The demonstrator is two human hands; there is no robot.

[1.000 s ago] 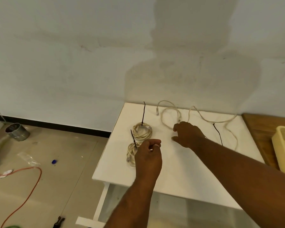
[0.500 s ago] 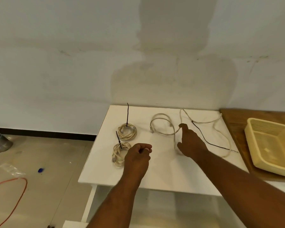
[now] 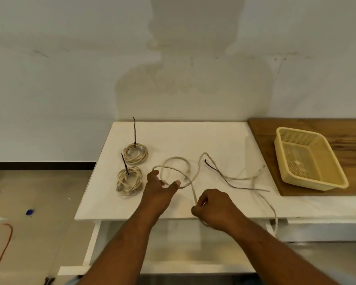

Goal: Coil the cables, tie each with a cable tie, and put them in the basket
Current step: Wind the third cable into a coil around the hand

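Head view: right hand [image 3: 212, 208], drawn back to 6 o'clock, now pinches the loose cable [image 3: 193, 191] sprawled at centre; left hand [image 3: 159, 190] opens beside its loop. Third coil likely begins; basket [image 3: 308, 182] waits at 3 o'clock.

Three cables [image 3: 135, 154] [image 3: 130, 181] [image 3: 175, 157], three ties [image 3: 134, 130] [image 3: 124, 164] [image 3: 215, 169], one basket [image 3: 313, 183].

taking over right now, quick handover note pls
Left hand: open, fingers straight, at the loop of the loose cable.
Right hand: pinches that cable near the front edge of the table.
Done: far coil and near coil, each tied, on the table's left.
Left: coil the loose cable, tie it with the spare tie, then put all three in the basket, which holds no cable.
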